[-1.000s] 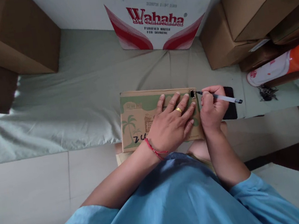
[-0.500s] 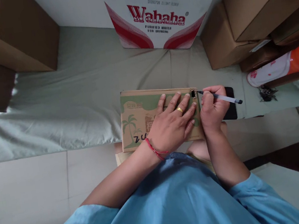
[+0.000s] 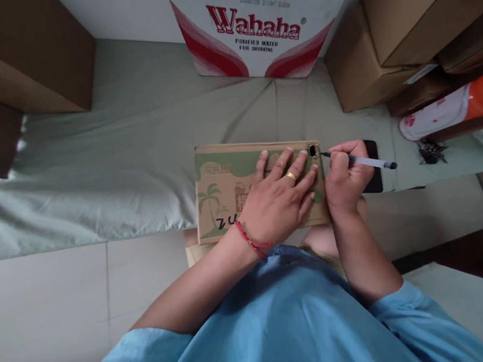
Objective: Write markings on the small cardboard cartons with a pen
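Observation:
A brown and green cardboard piece [image 3: 219,187] with a palm tree print and dark handwriting lies across my lap at the bench edge. My left hand [image 3: 282,199] presses flat on it, fingers spread. Near the upper right corner of the cardboard is a small ragged dark hole [image 3: 313,150]. My right hand [image 3: 346,175] is closed around a pen [image 3: 371,162] with a pale barrel and dark ends. The pen's tip is just right of the hole, close to the cardboard's right edge. A black phone-like object [image 3: 374,177] lies partly hidden behind my right hand.
A white and red Wahaha water carton [image 3: 260,28] stands at the back of the cloth-covered bench [image 3: 144,159]. Brown boxes [image 3: 39,53] are at the left, and more boxes [image 3: 418,0] are stacked right. An orange and white cylinder [image 3: 459,102] and keys [image 3: 431,151] lie at the right.
My right hand has shifted slightly right, and the pen tip has drawn back from the hole's edge. My left hand stays on the cardboard.

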`<state>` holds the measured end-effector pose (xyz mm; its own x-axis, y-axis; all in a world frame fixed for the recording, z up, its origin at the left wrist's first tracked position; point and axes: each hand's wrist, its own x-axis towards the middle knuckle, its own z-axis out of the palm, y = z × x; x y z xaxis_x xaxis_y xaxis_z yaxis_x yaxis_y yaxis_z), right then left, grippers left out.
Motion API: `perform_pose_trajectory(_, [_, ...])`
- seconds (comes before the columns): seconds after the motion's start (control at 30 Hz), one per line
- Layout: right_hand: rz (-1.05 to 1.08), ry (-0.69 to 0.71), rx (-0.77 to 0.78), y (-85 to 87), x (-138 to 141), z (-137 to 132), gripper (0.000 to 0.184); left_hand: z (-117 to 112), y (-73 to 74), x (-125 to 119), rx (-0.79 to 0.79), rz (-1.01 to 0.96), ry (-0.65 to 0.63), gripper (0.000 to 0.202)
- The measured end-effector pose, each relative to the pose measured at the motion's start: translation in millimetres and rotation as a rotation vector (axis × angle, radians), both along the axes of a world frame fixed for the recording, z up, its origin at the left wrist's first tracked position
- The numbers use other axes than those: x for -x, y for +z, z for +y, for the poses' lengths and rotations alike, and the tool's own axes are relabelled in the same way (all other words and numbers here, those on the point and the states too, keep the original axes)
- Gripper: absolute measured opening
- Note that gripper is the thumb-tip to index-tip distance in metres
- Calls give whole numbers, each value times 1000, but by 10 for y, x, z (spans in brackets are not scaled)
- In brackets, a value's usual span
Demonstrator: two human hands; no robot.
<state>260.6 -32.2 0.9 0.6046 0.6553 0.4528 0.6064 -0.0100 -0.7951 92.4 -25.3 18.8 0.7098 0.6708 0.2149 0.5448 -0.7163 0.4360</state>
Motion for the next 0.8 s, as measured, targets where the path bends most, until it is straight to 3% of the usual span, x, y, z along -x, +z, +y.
perform_pose_trajectory(0.8, [146,207,34,-49,11,-42,13,8,25,5,9,19,-5,46])
